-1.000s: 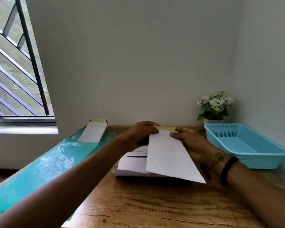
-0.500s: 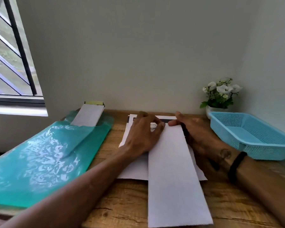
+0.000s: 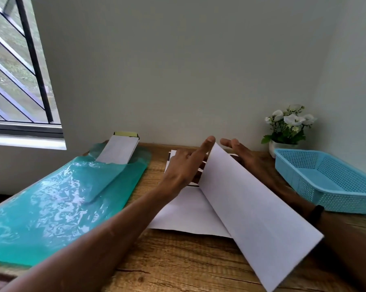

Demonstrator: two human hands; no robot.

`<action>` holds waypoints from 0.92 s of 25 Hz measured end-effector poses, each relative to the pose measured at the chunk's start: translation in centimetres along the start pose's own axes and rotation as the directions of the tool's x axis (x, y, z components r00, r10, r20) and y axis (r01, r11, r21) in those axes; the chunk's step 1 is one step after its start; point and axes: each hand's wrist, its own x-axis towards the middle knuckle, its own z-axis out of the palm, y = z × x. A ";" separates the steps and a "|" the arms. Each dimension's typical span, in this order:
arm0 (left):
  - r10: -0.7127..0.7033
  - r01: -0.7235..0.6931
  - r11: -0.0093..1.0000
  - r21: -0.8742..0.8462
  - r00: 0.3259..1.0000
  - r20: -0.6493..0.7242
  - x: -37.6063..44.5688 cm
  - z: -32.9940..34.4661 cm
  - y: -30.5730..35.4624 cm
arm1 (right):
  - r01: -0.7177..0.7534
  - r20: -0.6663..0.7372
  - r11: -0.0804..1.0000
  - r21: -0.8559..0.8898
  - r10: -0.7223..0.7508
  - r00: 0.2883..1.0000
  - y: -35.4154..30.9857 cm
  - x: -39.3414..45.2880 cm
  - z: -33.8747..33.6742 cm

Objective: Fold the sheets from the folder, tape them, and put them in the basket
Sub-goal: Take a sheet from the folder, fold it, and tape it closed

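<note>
Folding is the step in hand, judging by the head view, the only one: a long folded sheet point(image 3: 255, 209) sits w/ its far end tipped up off the stack point(image 3: 188, 209) of flat sheets beneath it, near end sticking out past the stack toward the camera. Left hand point(image 3: 186, 165) is just left of the sheet's raised far end, fingers straight, index tip touching the top corner, so it steadies rather than grips. Right hand point(image 3: 241, 152) is behind the sheet on its right side, fingers stretched out flat and relaxed, holding nothing I can see; its palm is hidden by the paper, so whether it props the sheet from below can't be told. No tape visible on this sheet. Next move prob. calls for pressing the sheet flat again and sealing the flap w/ tape, then carrying it right to the basket point(image 3: 336, 199), which is well right of the sheet, light blue, perforated, nothing visible inside. Folder point(image 3: 57, 203) is left of the sheet, teal, glossy, a folded sheet w/ a yellowish strip at its far end lying on its far part. Surface: wooden desk point(image 3: 177, 266), grainy, a crack near the front. Room: plain pale walls meeting in a corner behind the basket, small white flower pot point(image 3: 287, 127) just behind the basket, barred window point(image 3: 19, 70) far left beyond the folder.
</note>
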 end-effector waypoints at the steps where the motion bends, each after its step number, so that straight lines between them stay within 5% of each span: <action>1: -0.040 0.040 0.998 -0.057 0.999 0.007 0.1 -0.2 0.1 | 0.028 0.006 0.996 -0.085 -0.027 1.000 0.0 0.1 0.0; 3: -0.101 0.102 0.988 -0.117 0.995 0.020 0.4 -0.4 0.2 | 0.071 -0.002 0.988 -0.140 -0.072 0.997 0.1 0.0 0.1; 8: -0.198 0.216 0.929 -0.301 0.976 0.089 -0.2 -0.6 0.9 | 0.100 -0.034 0.995 0.032 -0.099 0.995 0.8 -0.6 0.7; 17: -0.293 0.287 0.923 -0.256 0.956 0.017 0.1 -0.7 0.2 | 0.099 -0.080 0.995 0.024 -0.097 0.992 1.7 -0.3 0.3; 19: -0.294 0.285 0.921 -0.264 0.956 0.006 0.2 -0.3 -0.1 | 0.057 -0.175 0.998 0.029 -0.051 0.983 2.1 -0.3 0.1; 23: -0.305 0.283 0.901 -0.330 0.952 -0.017 0.5 0.1 -0.3 | -0.091 -0.189 0.931 0.353 0.167 0.968 2.1 -0.2 -0.1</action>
